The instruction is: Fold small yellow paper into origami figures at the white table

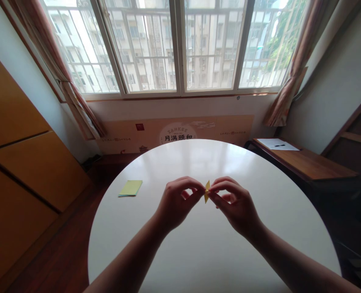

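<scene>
A small folded piece of yellow paper [206, 191] is held above the middle of a round white table [198, 252]. My left hand [176, 203] pinches its left side between thumb and forefinger. My right hand [235, 203] pinches its right side the same way, with the other fingers curled in. Both hands hover just over the tabletop, fingertips nearly touching each other around the paper.
A small stack of green and blue paper sheets [130, 188] lies on the table's left part. A wooden side table [305, 160] with a white sheet and pen [277, 144] stands at the right. Wooden cabinets [21, 162] line the left wall, and a barred window [174, 44] is ahead.
</scene>
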The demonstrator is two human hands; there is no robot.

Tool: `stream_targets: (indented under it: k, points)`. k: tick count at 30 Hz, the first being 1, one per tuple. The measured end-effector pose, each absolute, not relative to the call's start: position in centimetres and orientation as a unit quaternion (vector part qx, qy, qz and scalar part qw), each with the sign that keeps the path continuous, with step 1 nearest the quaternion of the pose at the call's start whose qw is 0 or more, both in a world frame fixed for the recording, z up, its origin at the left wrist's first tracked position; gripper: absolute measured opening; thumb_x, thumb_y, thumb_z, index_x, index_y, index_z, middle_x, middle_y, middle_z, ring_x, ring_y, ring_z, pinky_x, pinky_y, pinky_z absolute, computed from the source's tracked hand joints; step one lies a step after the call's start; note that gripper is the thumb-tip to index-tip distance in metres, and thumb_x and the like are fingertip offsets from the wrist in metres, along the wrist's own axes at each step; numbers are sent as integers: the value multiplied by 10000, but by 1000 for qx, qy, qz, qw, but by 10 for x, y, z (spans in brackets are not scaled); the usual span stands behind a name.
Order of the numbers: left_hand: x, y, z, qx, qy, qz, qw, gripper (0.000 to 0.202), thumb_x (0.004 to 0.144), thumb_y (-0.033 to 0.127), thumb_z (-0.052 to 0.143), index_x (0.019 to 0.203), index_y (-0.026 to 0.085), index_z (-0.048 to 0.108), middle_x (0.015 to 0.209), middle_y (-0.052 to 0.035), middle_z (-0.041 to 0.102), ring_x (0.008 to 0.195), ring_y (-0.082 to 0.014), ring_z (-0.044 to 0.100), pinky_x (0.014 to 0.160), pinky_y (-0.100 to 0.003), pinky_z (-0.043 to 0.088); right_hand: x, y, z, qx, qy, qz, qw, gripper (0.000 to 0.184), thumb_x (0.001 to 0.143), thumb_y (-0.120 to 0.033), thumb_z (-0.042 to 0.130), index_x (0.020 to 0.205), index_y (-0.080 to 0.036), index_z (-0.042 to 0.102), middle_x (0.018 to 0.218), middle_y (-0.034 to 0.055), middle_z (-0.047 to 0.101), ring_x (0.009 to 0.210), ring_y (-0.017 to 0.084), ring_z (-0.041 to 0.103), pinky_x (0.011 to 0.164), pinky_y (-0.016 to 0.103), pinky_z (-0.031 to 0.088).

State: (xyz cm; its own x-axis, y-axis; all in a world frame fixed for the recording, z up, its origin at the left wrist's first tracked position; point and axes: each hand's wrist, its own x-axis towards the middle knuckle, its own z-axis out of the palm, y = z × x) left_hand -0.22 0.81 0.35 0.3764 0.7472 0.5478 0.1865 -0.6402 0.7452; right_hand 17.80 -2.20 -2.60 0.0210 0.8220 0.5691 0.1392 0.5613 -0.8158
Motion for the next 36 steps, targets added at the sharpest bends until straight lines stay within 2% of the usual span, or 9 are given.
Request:
stream_targets:
  k: [6, 10, 13, 18, 23, 28, 31, 36]
  points:
    - [0, 9, 2, 727, 306, 486, 378, 93, 853, 244, 683, 819, 159, 704, 793, -45, 669, 694, -148, 616, 484, -202, 508, 176, -23, -25, -361, -630, 289, 623, 36, 858, -262, 714, 845, -229, 708, 921, 52, 609, 762, 173, 616, 479, 237, 504]
    - [3, 7, 0, 730, 314, 481, 372, 92, 848, 249, 683, 867, 158, 688, 837, -50, 658, 731, -154, 612, 500, -203, 508, 177, -24, -26, -367, -632, 270, 627, 13, 855, -235, 715, 843, -230, 712, 890, 49, 615, 765, 175, 618, 494, 240, 502]
    - [5, 6, -2, 722, 337, 469, 381, 175, 838, 297, 698, 937, 165, 642, 873, -46, 645, 735, -152, 607, 480, -193, 488, 179, -24, -25, -373, -632, 253, 630, 14, 846, -221, 722, 835, -228, 717, 877, 51, 623, 783, 184, 621, 504, 243, 501]
    - [8, 6, -5, 715, 362, 398, 446, 272, 857, 404, 660, 816, 135, 662, 711, -26, 599, 646, -137, 561, 445, -191, 476, 181, -22, -25, -372, -624, 264, 634, 55, 804, -200, 760, 830, -223, 717, 865, 49, 646, 750, 184, 628, 486, 244, 489]
    - [9, 10, -7, 680, 362, 389, 505, 320, 861, 427, 644, 858, 115, 710, 678, -37, 608, 634, -140, 563, 427, -183, 473, 181, -21, -26, -369, -623, 310, 616, 78, 809, -239, 762, 846, -211, 700, 836, 46, 671, 741, 186, 639, 509, 251, 489]
    - [9, 8, -7, 683, 373, 407, 477, 262, 853, 381, 655, 882, 125, 697, 703, -38, 615, 681, -159, 583, 439, -193, 490, 183, -16, -28, -361, -569, 402, 620, 151, 865, -364, 703, 894, -223, 654, 837, 30, 653, 754, 181, 611, 495, 237, 503]
    - [9, 6, -5, 702, 382, 400, 449, 236, 854, 360, 649, 849, 128, 695, 700, -35, 614, 661, -152, 570, 439, -196, 489, 184, -12, -30, -374, -558, 440, 596, 202, 848, -394, 717, 933, -217, 670, 865, 43, 662, 783, 192, 606, 475, 225, 499]
    - [9, 6, -3, 709, 386, 376, 455, 288, 850, 401, 650, 810, 118, 691, 694, -33, 612, 595, -124, 539, 434, -194, 466, 184, -11, -30, -390, -558, 453, 576, 195, 797, -363, 761, 801, -177, 703, 783, 39, 646, 708, 169, 574, 463, 218, 474]
